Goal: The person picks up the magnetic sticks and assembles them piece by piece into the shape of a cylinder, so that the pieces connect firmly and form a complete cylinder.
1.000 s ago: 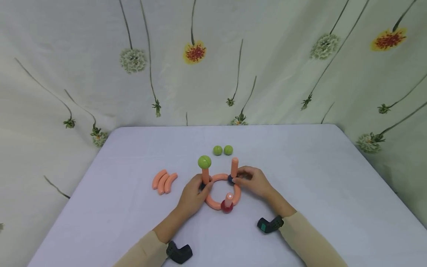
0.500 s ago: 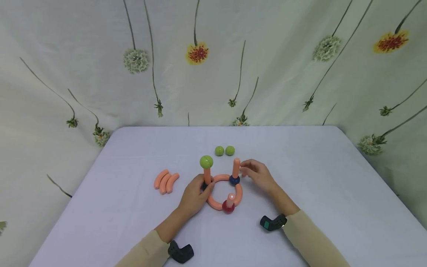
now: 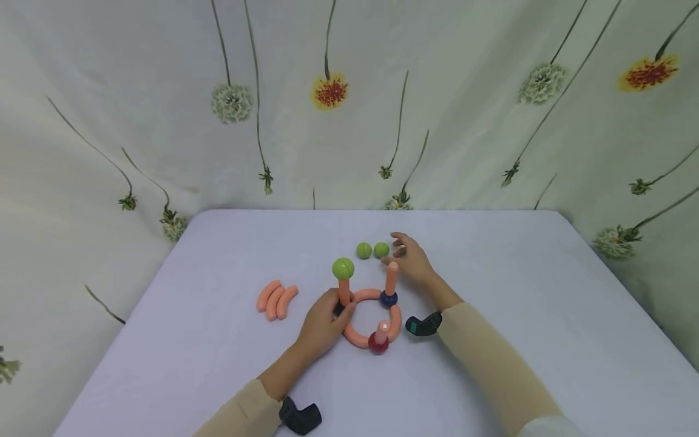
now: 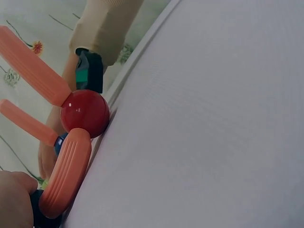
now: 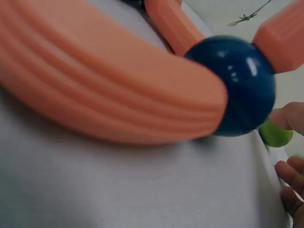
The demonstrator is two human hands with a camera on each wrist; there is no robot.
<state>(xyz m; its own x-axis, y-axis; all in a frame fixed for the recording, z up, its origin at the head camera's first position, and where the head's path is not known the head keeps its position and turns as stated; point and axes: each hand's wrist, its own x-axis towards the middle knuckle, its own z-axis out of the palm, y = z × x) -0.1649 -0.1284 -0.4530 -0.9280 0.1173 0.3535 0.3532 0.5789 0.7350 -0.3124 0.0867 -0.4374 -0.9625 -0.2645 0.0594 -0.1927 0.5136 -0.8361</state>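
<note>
A ring of curved orange sticks [image 3: 355, 337] joined by balls lies on the table, with straight orange rods standing up from it. My left hand [image 3: 322, 325] grips the ring's left side at a dark blue ball [image 4: 45, 209], mostly covered by the fingers. The rod above that ball carries a green ball [image 3: 343, 268]. Another blue ball [image 3: 389, 299] and a red ball [image 3: 378, 343] each bear a bare-topped rod. Beyond the ring, my right hand [image 3: 413, 262] is spread with nothing held, its fingers and thumb beside the right loose green ball [image 3: 381, 249].
A second loose green ball [image 3: 364, 250] lies left of the first. Several curved orange sticks [image 3: 277, 300] lie side by side left of the ring. The white table [image 3: 519, 273] ends at a flower-patterned cloth [image 3: 469, 152].
My right hand has let go of the ring's right blue ball and moved away past the rod to the green balls. My left hand keeps its grip. The view has shifted slightly.
</note>
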